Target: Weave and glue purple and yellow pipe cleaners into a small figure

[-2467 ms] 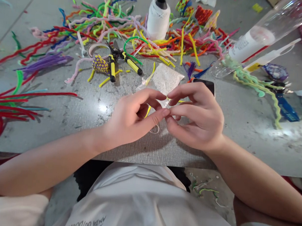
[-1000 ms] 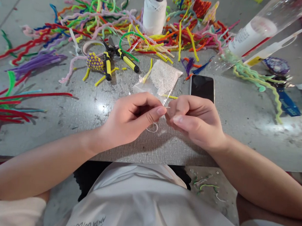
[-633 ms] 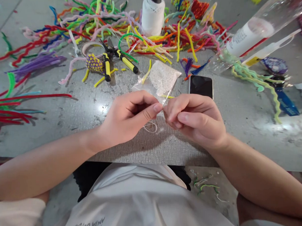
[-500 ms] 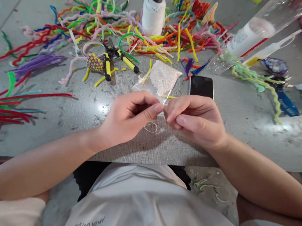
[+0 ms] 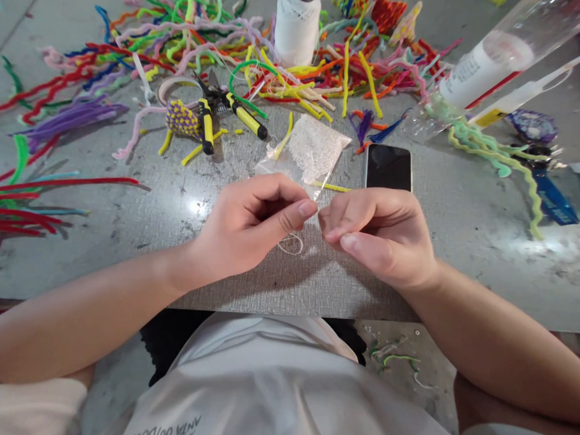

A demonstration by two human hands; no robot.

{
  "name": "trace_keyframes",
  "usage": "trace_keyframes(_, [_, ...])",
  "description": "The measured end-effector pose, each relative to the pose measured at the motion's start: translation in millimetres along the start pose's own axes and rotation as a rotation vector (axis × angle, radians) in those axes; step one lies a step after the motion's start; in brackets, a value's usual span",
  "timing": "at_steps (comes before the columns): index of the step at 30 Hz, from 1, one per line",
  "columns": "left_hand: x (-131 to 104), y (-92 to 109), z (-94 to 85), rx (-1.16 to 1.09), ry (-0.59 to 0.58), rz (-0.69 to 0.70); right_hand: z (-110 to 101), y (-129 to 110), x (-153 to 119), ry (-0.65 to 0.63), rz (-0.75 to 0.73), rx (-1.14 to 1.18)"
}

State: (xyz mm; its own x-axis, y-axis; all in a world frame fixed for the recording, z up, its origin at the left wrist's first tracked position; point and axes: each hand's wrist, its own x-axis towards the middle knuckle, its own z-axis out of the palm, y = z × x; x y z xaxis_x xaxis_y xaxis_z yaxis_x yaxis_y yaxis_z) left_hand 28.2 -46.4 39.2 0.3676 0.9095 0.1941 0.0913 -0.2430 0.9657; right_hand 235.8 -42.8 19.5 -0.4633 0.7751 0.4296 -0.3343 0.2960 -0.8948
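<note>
My left hand [image 5: 255, 225] is closed, its thumb and forefinger pinched together. A thin white thread [image 5: 292, 244] loops out just below its thumb, seemingly from that pinch. Close by on the right, my right hand [image 5: 383, 234] is also closed in a pinch, fingertips turned toward the left thumb; whatever lies between them is too small or hidden to make out. Just beyond both hands lies a clear plastic bag of small clear beads [image 5: 317, 148]. A black-screened phone [image 5: 389, 167] rests behind my right hand, partly covered by it.
Yellow-handled pliers [image 5: 207, 127] lie beside a yellow-purple woven piece [image 5: 183, 120]. A spool of white thread [image 5: 297, 28] stands among many coloured pipe cleaners [image 5: 206, 31]. At right are a clear bottle [image 5: 499, 60], a white glue tube [image 5: 521, 93] and a blue strap [image 5: 553, 194].
My right hand has shifted slightly right and turned a little, so a small gap shows between its fingertips and the left thumb. My left hand has hardly moved.
</note>
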Motion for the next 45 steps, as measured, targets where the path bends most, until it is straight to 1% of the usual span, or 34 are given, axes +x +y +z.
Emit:
trace_keyframes(5, [0,-1,-0.3,0.013,0.003,0.002,3,-3,0,0.006,0.044,0.012])
trace_keyframes(10, [1,-1,0.1,0.006,0.003,0.006,2,-4,1,-0.015,0.006,0.063])
trace_keyframes(13, [1,-1,0.1,0.014,0.002,0.000,1,-4,1,-0.014,0.029,0.058])
trace_keyframes(17, [1,-1,0.0,0.008,-0.003,-0.009,1,-3,1,-0.005,0.015,0.055])
trace_keyframes(21, [0,0,0.1,-0.008,0.002,-0.016,1,-5,1,-0.005,0.031,0.032])
trace_keyframes(26, [0,-1,-0.1,-0.014,0.008,-0.008,0,-4,1,-0.039,-0.014,0.040])
trace_keyframes(30, [0,-2,0.1,0.005,0.011,-0.011,2,-1,0,-0.026,-0.040,0.092])
trace_keyframes(35, [1,-2,0.8,-0.012,0.018,-0.015,2,-1,-1,-0.008,-0.028,0.166])
trace_keyframes(37, [1,-2,0.8,-0.033,0.018,-0.013,1,-3,0,-0.005,0.003,0.139])
trace_keyframes(40, [0,-4,0.8,-0.090,0.014,0.009,2,-6,0,0.026,0.005,0.055])
trace_keyframes(42, [-1,-6,0.9,-0.142,0.016,0.026,3,-9,0,0.045,0.005,-0.034])
trace_keyframes(45, [-4,-10,0.3,-0.177,0.021,0.063,7,-12,-1,0.085,0.043,-0.218])
